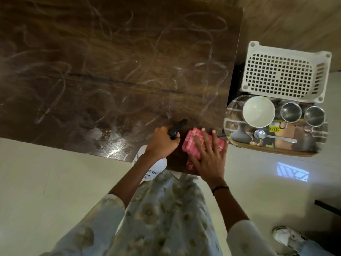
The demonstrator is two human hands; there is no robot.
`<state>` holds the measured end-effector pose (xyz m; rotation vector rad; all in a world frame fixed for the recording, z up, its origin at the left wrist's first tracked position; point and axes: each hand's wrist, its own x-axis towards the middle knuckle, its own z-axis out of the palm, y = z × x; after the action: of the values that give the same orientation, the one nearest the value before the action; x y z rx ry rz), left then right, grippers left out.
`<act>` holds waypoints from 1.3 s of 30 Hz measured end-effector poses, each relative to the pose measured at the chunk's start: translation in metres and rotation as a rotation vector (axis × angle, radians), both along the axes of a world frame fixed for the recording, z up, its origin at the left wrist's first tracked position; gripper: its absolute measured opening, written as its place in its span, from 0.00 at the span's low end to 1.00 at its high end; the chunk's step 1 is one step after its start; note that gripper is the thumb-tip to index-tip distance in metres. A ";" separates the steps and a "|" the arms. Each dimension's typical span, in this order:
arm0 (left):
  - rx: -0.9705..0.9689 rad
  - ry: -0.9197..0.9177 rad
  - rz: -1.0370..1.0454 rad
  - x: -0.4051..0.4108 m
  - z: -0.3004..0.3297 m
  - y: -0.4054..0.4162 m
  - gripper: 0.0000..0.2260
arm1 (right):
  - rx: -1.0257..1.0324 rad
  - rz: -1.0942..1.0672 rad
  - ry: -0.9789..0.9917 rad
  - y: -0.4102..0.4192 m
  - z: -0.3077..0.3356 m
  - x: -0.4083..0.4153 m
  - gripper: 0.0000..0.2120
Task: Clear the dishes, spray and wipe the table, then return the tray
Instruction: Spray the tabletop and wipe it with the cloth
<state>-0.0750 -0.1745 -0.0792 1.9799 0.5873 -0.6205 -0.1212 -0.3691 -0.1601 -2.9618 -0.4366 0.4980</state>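
Wiping is the step in hand, judged from the smear marks across the dark counter (110,71). Left hand (162,141) is wrapped around the neck of the white spray bottle (156,163), a finger near the black trigger, nozzle aimed over the counter. Right hand (208,159) lies flat with fingers spread, pressing the red cloth (193,143) onto the near corner of the counter.

Dishes are already off the counter, sitting on the tray (239,145) just beside its right edge.

Next move likely calls for sweeping the cloth outward over the streaked surface, with the bottle kept clear.

Count: one white bowl (258,111), two steel cups (291,112), one spoon (273,136), one white basket (284,71), one tray, one cloth, one bottle.
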 end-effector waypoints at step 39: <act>0.162 -0.002 -0.042 0.034 -0.003 -0.020 0.06 | 0.071 -0.050 -0.061 -0.007 0.000 0.064 0.23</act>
<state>-0.0413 -0.1947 -0.0818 2.1493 0.6125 -0.6131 -0.0568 -0.3763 -0.1597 -2.9180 -0.3761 0.3799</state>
